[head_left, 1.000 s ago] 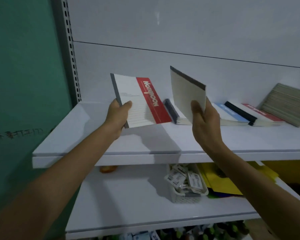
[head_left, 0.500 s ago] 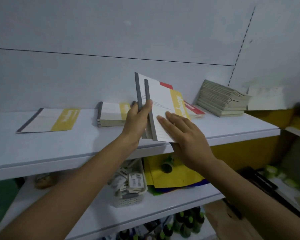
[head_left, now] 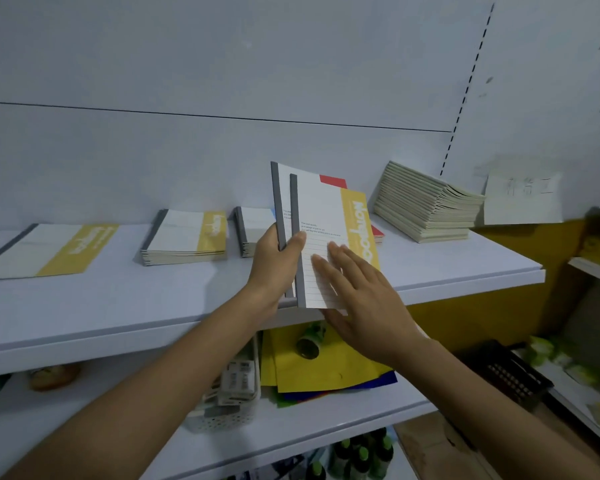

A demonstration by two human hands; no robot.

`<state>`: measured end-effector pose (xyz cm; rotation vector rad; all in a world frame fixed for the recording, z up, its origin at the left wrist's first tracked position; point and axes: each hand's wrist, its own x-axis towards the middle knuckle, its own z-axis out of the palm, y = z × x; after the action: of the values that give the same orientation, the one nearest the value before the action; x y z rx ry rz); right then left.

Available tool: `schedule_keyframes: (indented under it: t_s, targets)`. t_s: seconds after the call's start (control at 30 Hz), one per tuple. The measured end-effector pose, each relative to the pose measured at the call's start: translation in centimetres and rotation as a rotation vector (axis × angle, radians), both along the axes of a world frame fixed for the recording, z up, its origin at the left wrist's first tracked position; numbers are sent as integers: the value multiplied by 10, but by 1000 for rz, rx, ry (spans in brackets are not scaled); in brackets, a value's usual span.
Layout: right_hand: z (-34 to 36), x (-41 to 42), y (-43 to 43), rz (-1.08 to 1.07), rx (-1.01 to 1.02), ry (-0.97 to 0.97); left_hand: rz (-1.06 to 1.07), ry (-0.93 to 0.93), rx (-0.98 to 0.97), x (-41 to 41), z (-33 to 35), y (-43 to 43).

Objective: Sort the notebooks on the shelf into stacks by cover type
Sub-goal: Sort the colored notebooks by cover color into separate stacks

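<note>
A white shelf (head_left: 118,327) runs across the middle of the frame. It is set against a pale back panel (head_left: 222,64) crossed by one thin seam, with a slotted upright (head_left: 465,98) in the upper right. At centre, above the shelf's front edge, the left hand (head_left: 274,265) grips two notebooks by their grey spines, thumb curled over the front. A yellow-banded notebook (head_left: 323,216) is foremost and a red-banded notebook (head_left: 333,180) sits just behind it, both nearly upright. The right hand (head_left: 364,296) lies open, its straight fingers flat on the yellow-banded cover and its thumb beneath the lower edge. At the far left of the shelf a single yellow notebook (head_left: 49,247) lies flat. To its right is a low yellow stack (head_left: 187,237), then a grey-spined stack (head_left: 257,226) partly hidden by the left hand. A red cover (head_left: 377,233) peeps out beyond the held pair. Toward the right end sits a tall stack of plain pale notebooks (head_left: 426,206), and a paper sign (head_left: 523,199) with faint, unreadable writing hangs on the wall at right. On the lower shelf (head_left: 84,427) stand a white perforated basket (head_left: 232,410) of labelled packets and a heap of yellow sheets (head_left: 326,372) with a small dark bottle (head_left: 309,342) lying on it. Green-capped bottles (head_left: 361,455) show at the bottom edge, and a black basket (head_left: 510,372) at lower right.
</note>
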<state>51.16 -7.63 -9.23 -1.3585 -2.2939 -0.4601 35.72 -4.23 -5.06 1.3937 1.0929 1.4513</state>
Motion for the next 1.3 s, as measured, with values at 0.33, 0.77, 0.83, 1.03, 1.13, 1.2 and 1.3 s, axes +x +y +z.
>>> schedule_keyframes:
  t_s: [0.33, 0.77, 0.83, 1.03, 1.13, 1.2, 1.3]
  targets:
    - [21, -38, 68, 258, 168, 3, 108, -106, 4, -50, 20, 45]
    - [51, -45, 127, 170, -775, 1596, 56, -124, 32, -80, 19, 91]
    - [56, -35, 132, 185, -907, 1658, -19, -88, 17, -70, 19, 96]
    - [63, -6, 151, 161, -711, 1556, -27, -40, -35, -40, 17, 117]
    - [65, 2, 163, 129, -589, 1500, 119, -40, -26, -34, 16, 127]
    - [66, 7, 170, 122, -535, 1487, 262, -108, -14, -40, 20, 133]
    - [64, 20, 184, 84, -501, 1460, 413, -49, 0, -62, 28, 137]
